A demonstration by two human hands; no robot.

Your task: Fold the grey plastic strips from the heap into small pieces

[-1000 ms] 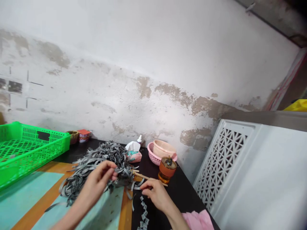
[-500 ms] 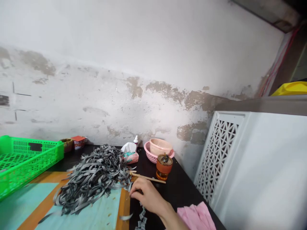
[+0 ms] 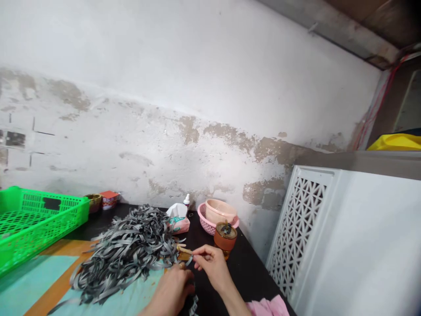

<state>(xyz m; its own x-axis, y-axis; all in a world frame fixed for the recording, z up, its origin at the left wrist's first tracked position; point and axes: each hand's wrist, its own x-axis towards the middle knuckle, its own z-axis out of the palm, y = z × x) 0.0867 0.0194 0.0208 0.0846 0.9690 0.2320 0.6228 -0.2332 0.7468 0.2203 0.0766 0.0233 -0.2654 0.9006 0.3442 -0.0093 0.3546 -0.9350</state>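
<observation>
My right hand (image 3: 212, 265) has its thumb and fingers closed on a thin wooden stick (image 3: 185, 250), whose pale end points left; the hand covers the rest. Lower and to the left, my left hand (image 3: 174, 285) is curled with its back toward me, and the end of a grey strip (image 3: 190, 260) shows at its fingertips, close to the right hand. Beside the left hand lies a big tangled pile of grey strips (image 3: 128, 254). A line of small grey folded pieces (image 3: 194, 305) is partly hidden by that hand.
An amber jar (image 3: 225, 237) stands just behind my right hand, with pink bowls (image 3: 221, 210) behind it. At the back are a tissue pack (image 3: 178, 221) and a white-capped bottle (image 3: 187, 200). A green crate (image 3: 62, 219) fills the left; pink cloth (image 3: 268, 307) lies by my right forearm.
My left hand has come into view beside the pile. My right hand has moved slightly right and up onto the stick, which lay on the table before. The view has tilted up slightly.
</observation>
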